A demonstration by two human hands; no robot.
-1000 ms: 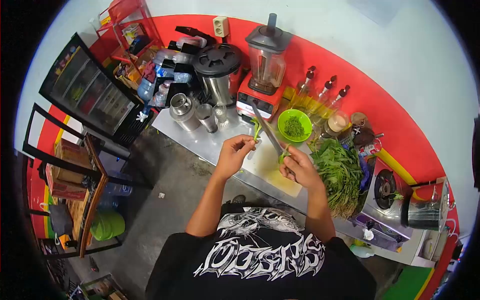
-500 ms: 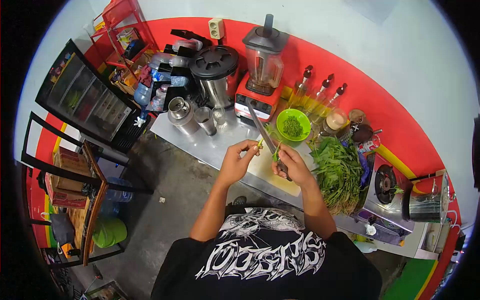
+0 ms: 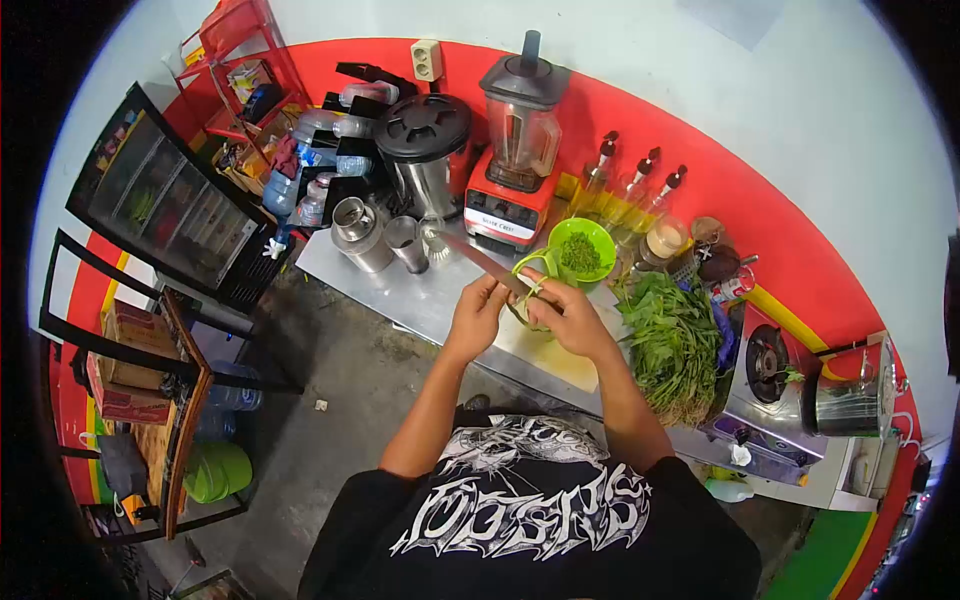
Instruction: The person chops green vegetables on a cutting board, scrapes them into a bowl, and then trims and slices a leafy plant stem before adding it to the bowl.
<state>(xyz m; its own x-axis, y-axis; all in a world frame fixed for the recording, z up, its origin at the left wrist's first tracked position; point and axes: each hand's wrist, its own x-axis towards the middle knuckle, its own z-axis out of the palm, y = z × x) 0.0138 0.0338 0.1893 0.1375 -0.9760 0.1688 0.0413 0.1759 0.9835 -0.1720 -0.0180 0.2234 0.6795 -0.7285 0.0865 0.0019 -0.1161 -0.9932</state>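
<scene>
My right hand [image 3: 572, 318] is closed round a knife, its long dark blade [image 3: 480, 260] angled up and left over the metal counter. Thin green stems [image 3: 535, 263] loop around the blade by the right fingers. Close beside it, my left hand [image 3: 478, 315] pinches at the stem's lower left end, near the blade; its fingertips are partly hidden. Beneath both hands is a pale cutting board [image 3: 560, 362]. A bright green bowl [image 3: 609, 245] with chopped greens stands just behind them. To the right lies a big heap of leafy greens [image 3: 675, 345] with roots.
Behind stand a red blender [image 3: 510, 200], a steel urn with a black lid [image 3: 425, 150], metal cups [image 3: 405, 240] and pump bottles [image 3: 630, 195]. A gas stove [image 3: 765, 370] with a steel pot [image 3: 850, 400] is at the right. A wooden-topped rack [image 3: 185, 400] stands at the left.
The knife has swung from steep to a flatter slant, its tip moving left and down. The stems now loop over the blade, and my hands have shifted slightly.
</scene>
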